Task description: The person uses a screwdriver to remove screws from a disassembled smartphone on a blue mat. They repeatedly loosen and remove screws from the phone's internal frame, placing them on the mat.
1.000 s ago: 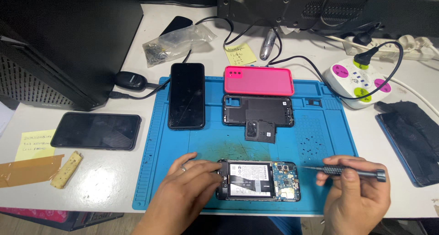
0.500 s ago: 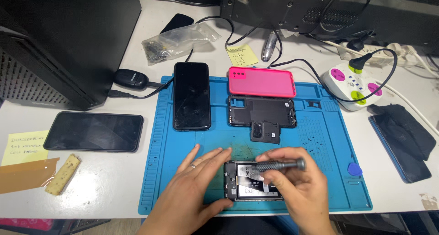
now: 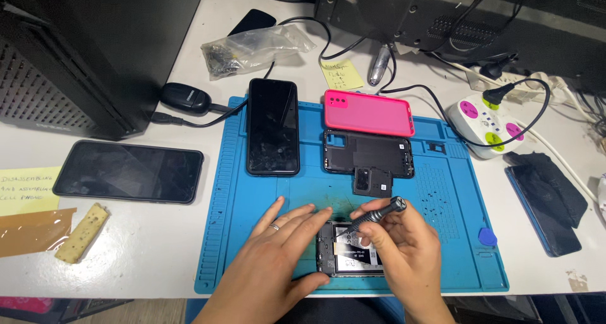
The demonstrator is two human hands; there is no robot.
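Your left hand lies flat, fingers spread, pinning the opened phone at the lower centre of the blue mat. Your right hand is closed around a small screwdriver, its tip angled down onto the phone's upper left area. Keep the driver square in the screw head, press lightly, and turn slowly. Keep the phone held flat so it cannot slide.

the opened black phone with its back removed lies flat near the blue mat's front edge. the slim dark metal screwdriver tilts, tip down on its upper part.
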